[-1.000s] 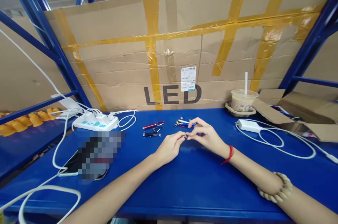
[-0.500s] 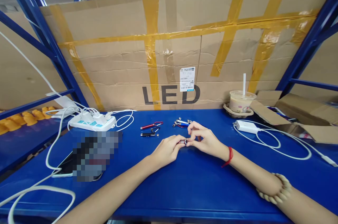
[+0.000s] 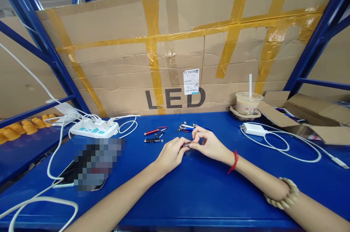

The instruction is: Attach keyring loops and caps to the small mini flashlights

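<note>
The left hand (image 3: 171, 153) and right hand (image 3: 207, 145) meet fingertip to fingertip, both pinched shut on one small keychain flashlight (image 3: 185, 145) held just above the blue tabletop (image 3: 191, 192). Compared with the frame one second earlier, the hands have drawn slightly toward the person and the right fingers have curled lower over the part; the piece remains gripped between both hands, so the work on it appears to be continuing.

At 12 o'clock from the hands lies a cluster of loose flashlight parts (image 3: 186, 127); at 11 o'clock, a red flashlight (image 3: 153, 131) and a black flashlight (image 3: 152, 139). At 10 o'clock sits a power strip (image 3: 94, 129). At 2 o'clock stand a drink cup (image 3: 248, 103) and a white charger (image 3: 251, 129). A taped cardboard sheet marked LED (image 3: 175, 97) closes the rear, between blue rack uprights (image 3: 51, 53).
</note>
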{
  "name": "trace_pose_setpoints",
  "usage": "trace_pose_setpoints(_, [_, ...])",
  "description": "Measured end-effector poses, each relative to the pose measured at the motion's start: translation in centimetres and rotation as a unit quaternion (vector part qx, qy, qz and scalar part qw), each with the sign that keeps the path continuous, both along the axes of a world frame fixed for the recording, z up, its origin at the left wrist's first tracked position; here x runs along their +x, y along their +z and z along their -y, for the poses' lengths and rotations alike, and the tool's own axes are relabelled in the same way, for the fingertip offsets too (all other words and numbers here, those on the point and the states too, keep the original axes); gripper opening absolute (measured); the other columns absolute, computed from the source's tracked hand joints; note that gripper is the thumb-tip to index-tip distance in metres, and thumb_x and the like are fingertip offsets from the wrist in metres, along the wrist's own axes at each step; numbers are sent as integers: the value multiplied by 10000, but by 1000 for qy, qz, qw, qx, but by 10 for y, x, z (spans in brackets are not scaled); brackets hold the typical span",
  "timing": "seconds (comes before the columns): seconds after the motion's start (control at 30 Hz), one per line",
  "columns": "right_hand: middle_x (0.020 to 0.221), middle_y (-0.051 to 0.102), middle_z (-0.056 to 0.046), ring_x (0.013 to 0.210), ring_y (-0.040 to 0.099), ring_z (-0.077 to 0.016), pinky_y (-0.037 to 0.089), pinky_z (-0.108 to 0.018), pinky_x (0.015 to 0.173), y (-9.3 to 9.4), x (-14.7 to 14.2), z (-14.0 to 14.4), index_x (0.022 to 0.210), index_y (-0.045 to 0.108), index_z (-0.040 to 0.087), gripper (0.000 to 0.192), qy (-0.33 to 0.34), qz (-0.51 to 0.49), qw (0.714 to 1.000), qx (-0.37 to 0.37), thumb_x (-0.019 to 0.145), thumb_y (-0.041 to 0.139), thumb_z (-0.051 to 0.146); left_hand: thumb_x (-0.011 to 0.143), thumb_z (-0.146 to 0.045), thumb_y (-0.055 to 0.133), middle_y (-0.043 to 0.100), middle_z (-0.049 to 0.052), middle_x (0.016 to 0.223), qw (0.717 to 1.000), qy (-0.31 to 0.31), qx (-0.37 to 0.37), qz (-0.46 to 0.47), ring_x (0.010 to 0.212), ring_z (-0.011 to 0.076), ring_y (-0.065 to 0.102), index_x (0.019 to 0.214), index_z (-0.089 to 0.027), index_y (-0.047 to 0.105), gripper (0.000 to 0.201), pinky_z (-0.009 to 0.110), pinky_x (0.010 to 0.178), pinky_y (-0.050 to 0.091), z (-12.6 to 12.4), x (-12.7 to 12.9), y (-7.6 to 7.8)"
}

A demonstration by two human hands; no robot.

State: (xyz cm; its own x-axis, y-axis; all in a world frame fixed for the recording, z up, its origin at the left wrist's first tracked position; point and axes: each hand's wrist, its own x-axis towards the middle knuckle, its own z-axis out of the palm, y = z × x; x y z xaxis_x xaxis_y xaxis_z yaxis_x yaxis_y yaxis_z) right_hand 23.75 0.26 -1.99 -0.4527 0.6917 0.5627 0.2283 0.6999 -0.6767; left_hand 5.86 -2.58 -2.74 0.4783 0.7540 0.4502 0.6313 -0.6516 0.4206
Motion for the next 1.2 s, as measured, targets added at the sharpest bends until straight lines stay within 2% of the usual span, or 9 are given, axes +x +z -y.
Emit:
trace_pose_setpoints(0.27, [808,483,-30,633,497,-121,426,-293,640,-3,2,-4,601,561,154,271,-18,0,999,-27,731,640,378,876,-280,412,597,28,863,999,36,13,-15,806,146,565,956,-197,537,170,256,730,448,-8,0,-5])
trace_pose_setpoints(0.6, [805,486,-35,630,494,-124,418,-265,576,-5,6,-11,633,593,153,362,-19,18,999,-28,725,622,502,877,-298,415,597,6,819,997,57,-6,-46,763,138,571,996,-223,548,193,237,684,435,-5,3,1])
trace_pose_setpoints(0.83, [755,502,-31,712,513,-156,420,-294,661,-5,4,-12,616,606,161,362,-17,24,999,-17,749,598,497,887,-303,389,603,10,811,995,61,23,-81,765,144,570,990,-216,547,208,249,696,429,-5,2,5])
trace_pose_setpoints(1.0, [776,506,-36,613,490,-123,427,-264,584,-5,2,-13,681,618,157,336,-27,26,999,-24,793,547,466,895,-318,364,603,20,818,992,85,32,-92,776,153,576,997,-213,540,230,261,720,434,-6,1,6])
trace_pose_setpoints(1.13, [791,511,-33,573,491,-107,422,-246,553,-5,1,-13,744,628,161,287,-59,43,997,-25,833,503,404,899,-325,344,595,22,804,990,97,38,-97,768,161,577,1004,-214,530,240,275,724,439,-6,1,6])
trace_pose_setpoints(1.2, [809,533,-27,590,509,-108,416,-239,560,-5,4,-14,786,635,178,237,-99,63,993,-4,843,498,364,901,-319,341,598,21,818,991,93,41,-92,775,161,577,1006,-211,521,235,275,730,439,-5,1,6])
